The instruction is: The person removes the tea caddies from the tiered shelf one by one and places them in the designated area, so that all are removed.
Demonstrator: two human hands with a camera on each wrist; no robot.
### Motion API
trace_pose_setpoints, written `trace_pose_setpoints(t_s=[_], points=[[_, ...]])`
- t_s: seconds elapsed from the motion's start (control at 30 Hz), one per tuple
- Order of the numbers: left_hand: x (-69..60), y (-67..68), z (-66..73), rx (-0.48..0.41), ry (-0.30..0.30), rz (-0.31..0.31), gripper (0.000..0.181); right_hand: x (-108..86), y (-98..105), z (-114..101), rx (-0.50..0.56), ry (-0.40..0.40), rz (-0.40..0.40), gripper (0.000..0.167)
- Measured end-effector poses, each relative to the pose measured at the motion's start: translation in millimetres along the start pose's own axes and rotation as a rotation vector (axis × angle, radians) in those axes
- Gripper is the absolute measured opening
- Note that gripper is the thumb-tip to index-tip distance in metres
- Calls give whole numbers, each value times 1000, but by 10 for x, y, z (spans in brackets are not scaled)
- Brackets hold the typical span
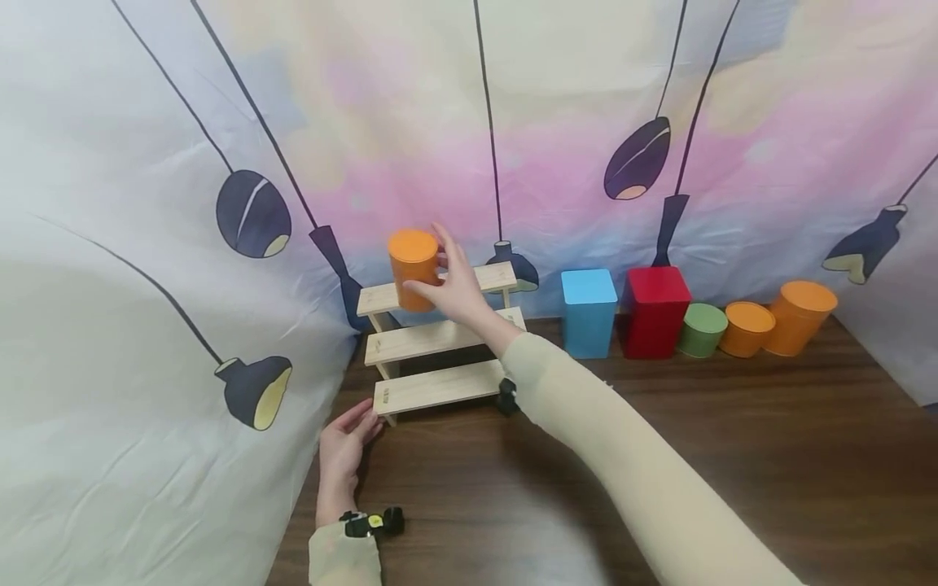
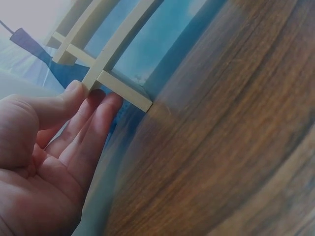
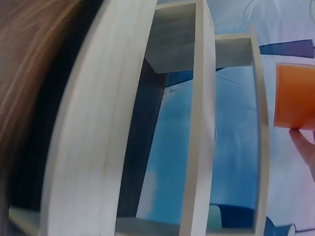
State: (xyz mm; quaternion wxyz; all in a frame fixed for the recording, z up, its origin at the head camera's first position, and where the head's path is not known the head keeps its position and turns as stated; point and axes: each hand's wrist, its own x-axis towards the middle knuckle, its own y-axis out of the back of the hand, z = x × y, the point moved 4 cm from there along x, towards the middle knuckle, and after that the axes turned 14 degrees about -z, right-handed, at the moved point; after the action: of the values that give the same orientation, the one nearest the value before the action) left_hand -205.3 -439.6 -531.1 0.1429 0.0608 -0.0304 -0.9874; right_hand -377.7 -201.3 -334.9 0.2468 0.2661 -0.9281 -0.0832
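Observation:
An orange cylindrical canister (image 1: 412,278) is upright at the top step of a three-tier wooden shelf (image 1: 440,389). My right hand (image 1: 462,286) grips the canister from its right side, thumb in front. In the right wrist view a narrow gap shows between the canister (image 3: 294,96) and the top step; only a bit of the hand (image 3: 306,150) is visible there. At the lowest step's left end, my left hand (image 1: 343,448) pinches the shelf's corner. The left wrist view shows the thumb of the left hand (image 2: 54,147) against the step end (image 2: 101,64), fingers behind it.
Right of the shelf stand a blue box (image 1: 588,317), a red box (image 1: 652,317), a green canister (image 1: 702,332), a short orange canister (image 1: 747,330) and a taller orange canister (image 1: 799,321). A printed curtain (image 1: 410,122) backs the dark wooden table (image 1: 696,456).

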Motion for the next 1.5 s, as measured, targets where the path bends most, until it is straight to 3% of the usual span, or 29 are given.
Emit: trace_pose_setpoints(t_s=[0.17, 0.37, 0.7, 0.93, 1.03, 1.2, 1.37, 1.5], points=[[38, 66, -2, 3, -10, -5, 36, -351, 261, -119, 80, 101, -14, 106], [68, 124, 39, 23, -20, 1, 37, -869, 816, -174, 132, 197, 37, 101], [3, 266, 14, 42, 19, 30, 37, -1922, 1965, 4, 39, 178, 232, 84], [-65, 317, 45, 44, 21, 36, 38, -2493, 2709, 43, -20, 106, 400, 84], [-69, 316, 49, 45, 13, 35, 37, -2695, 3052, 38, -150, 54, 514, 84], [-71, 299, 53, 53, 10, 37, 37, -2998, 3581, 28, -396, -111, 703, 84], [-69, 312, 35, 65, 14, 49, 37, -3176, 3912, 98, -484, -252, 796, 81], [-72, 310, 22, 60, -3, 51, 37, -3242, 4081, 209, -484, -340, 834, 79]])
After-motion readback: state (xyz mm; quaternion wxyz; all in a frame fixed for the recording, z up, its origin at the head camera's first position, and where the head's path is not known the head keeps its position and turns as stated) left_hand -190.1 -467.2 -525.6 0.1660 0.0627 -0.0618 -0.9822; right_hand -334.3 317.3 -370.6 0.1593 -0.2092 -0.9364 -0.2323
